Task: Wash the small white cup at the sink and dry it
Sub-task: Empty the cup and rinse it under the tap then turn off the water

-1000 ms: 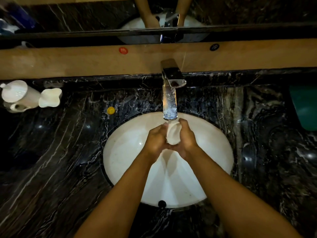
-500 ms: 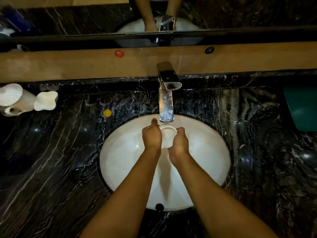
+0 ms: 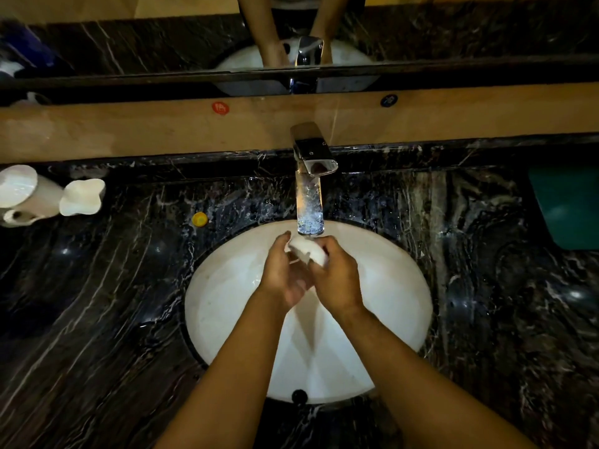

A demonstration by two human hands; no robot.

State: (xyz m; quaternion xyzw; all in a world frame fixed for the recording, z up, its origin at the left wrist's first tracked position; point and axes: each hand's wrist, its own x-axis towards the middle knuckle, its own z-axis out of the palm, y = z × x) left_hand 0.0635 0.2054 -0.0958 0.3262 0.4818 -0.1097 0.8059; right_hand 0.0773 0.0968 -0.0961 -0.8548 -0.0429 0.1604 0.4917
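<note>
The small white cup (image 3: 307,251) lies tilted on its side between both hands, just under the running water from the chrome faucet (image 3: 311,163). My left hand (image 3: 282,274) cradles it from the left and below. My right hand (image 3: 337,277) grips it from the right, fingers curled over its side. Both hands hover over the white oval sink (image 3: 227,306). Most of the cup's lower part is hidden by my fingers.
Black marble counter (image 3: 97,303) surrounds the sink. At the far left stand a white jug (image 3: 29,196) and a white wavy-rimmed cup (image 3: 82,197). A yellow bottle cap (image 3: 199,219) lies left of the faucet. A green box (image 3: 567,205) sits at the right edge. A mirror runs behind.
The cup stood with its mouth toward me half a second ago; now it is turned onto its side. My hands have shifted around it, staying under the water stream.
</note>
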